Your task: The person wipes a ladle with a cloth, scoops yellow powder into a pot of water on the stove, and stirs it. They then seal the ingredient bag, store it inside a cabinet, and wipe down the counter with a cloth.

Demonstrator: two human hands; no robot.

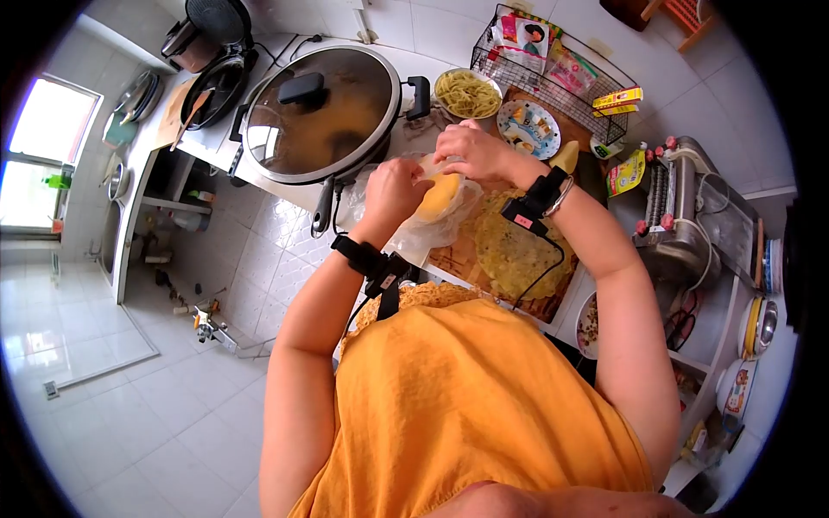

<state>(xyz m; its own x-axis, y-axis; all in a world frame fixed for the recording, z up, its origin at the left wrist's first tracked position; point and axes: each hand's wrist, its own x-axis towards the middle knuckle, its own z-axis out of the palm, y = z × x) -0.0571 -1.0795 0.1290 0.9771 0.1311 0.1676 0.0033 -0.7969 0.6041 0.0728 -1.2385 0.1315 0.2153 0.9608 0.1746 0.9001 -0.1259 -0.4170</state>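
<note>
My left hand point(395, 195) and my right hand point(482, 155) come close together over the counter, fingers pinched. Between their fingertips runs the thin edge of a clear plastic bag point(462, 210). A yellow, dough-like lump point(439, 197) lies in the bag, just below my hands. Under my right forearm, a flat greenish-yellow pancake point(509, 250) rests on a wooden board point(449, 262). Beyond my right hand stand a bowl of pale cut strips point(467, 93) and a patterned plate point(542, 129) with small pieces on it. My fingers partly hide the bag's rim.
A large electric pan point(321, 112) with its glass lid on stands to the left, its long handle point(323, 207) jutting over the counter edge. A wire basket point(553, 65) of packets is behind. At right are a metal roller machine point(682, 207) and a bowl point(588, 328).
</note>
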